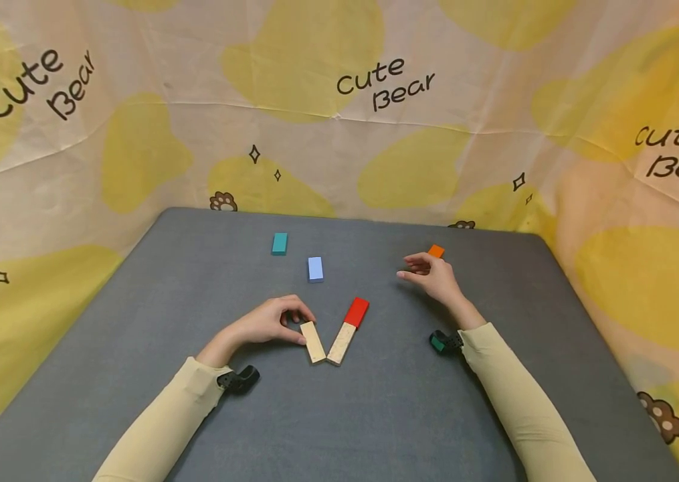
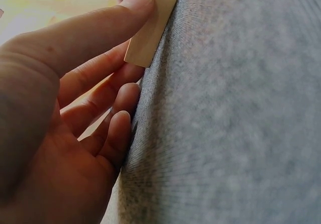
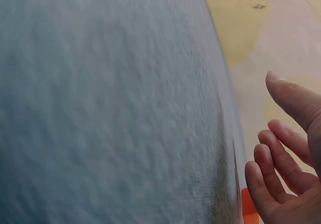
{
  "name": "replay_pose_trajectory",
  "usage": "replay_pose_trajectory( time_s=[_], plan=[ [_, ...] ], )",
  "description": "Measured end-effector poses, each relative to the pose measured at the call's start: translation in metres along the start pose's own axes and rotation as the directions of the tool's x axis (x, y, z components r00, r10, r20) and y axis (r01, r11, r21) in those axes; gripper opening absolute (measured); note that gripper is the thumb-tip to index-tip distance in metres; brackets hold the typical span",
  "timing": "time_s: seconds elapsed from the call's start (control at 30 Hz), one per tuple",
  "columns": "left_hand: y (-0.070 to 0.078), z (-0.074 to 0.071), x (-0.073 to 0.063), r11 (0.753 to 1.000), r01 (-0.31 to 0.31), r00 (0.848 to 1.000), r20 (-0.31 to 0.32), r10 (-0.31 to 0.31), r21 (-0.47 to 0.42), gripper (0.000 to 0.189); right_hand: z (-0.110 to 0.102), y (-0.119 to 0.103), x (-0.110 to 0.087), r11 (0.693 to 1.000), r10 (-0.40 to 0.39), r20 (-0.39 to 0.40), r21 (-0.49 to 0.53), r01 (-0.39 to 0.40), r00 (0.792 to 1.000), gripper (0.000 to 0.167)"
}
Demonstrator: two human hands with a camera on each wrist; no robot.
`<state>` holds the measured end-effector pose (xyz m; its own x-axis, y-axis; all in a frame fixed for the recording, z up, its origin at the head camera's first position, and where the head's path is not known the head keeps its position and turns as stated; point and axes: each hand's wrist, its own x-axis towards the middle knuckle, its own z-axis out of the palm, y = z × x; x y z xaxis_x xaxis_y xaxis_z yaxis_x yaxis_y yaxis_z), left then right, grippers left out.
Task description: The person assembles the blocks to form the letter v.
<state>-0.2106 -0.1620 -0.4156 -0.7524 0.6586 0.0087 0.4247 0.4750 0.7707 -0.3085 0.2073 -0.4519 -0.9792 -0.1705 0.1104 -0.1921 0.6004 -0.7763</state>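
My left hand (image 1: 269, 321) pinches a plain wooden block (image 1: 314, 344) between thumb and fingers; the thumb lies on its face in the left wrist view. That block lies slanted on the grey table, its near end close to a second wooden block (image 1: 340, 345), so the two form a V. A red block (image 1: 356, 312) continues the right side of the V, end to end with the second one. My right hand (image 1: 435, 278) hovers at the right with fingers spread and nothing in its grasp. Just behind it lies an orange block (image 1: 436, 251), partly hidden by the hand.
Farther back on the grey table (image 1: 375, 415) lie a light blue block (image 1: 315, 269) and a teal block (image 1: 279, 244). A printed cloth (image 1: 315, 87) hangs behind the table and at its sides. Each wrist wears a dark camera.
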Motion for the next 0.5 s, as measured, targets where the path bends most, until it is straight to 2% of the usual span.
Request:
replay_pose_trajectory(
  time_s=[0.5],
  plan=[
    [-0.001,0.000,0.000,1.000,-0.003,1.000,0.001,0.003,-0.004,0.036,-0.017,0.016,0.006,0.999,0.014,-0.078,-0.032,-0.017,0.997,0.056]
  ],
)
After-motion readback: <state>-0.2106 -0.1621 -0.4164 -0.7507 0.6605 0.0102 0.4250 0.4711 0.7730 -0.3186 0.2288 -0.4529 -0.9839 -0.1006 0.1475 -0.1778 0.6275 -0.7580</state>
